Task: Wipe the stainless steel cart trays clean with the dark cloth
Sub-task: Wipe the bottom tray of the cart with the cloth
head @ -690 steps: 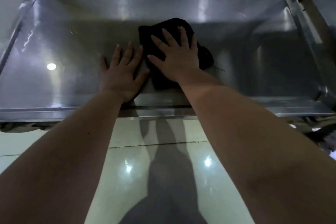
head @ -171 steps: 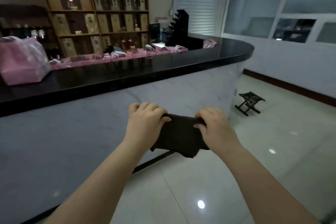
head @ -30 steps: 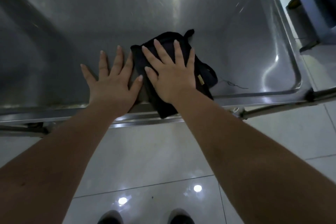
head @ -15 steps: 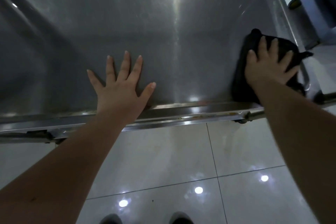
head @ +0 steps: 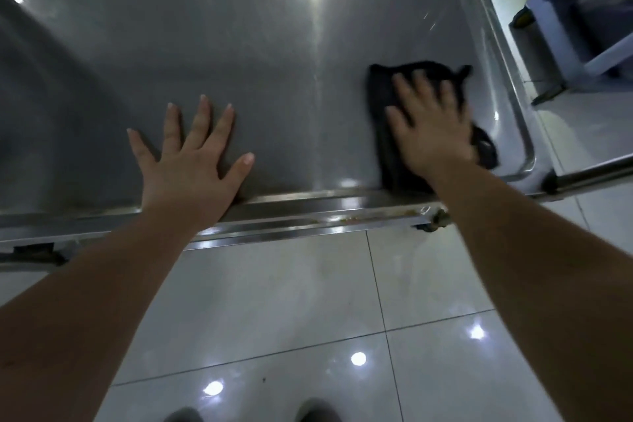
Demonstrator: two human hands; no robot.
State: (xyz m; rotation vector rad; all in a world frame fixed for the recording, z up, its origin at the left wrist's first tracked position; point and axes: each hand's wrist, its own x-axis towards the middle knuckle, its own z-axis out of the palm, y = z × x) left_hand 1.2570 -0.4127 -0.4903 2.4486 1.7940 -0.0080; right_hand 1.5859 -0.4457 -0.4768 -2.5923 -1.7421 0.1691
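Stainless cart tray (head: 291, 62) bearing a dark cloth (head: 382, 96) beneath the right grip (head: 433, 134), the left grip (head: 191, 168) flat well to its left.

No text, label, brand, number or sign could be read anywhere in the view. The steel cart tray (head: 274, 62) showed only bare metal and light reflections. The dark cloth (head: 380, 96) carried no legible tag. The floor tiles (head: 274, 301) were plain, and the pale blue plastic object (head: 565, 27) at the upper right had no visible writing.
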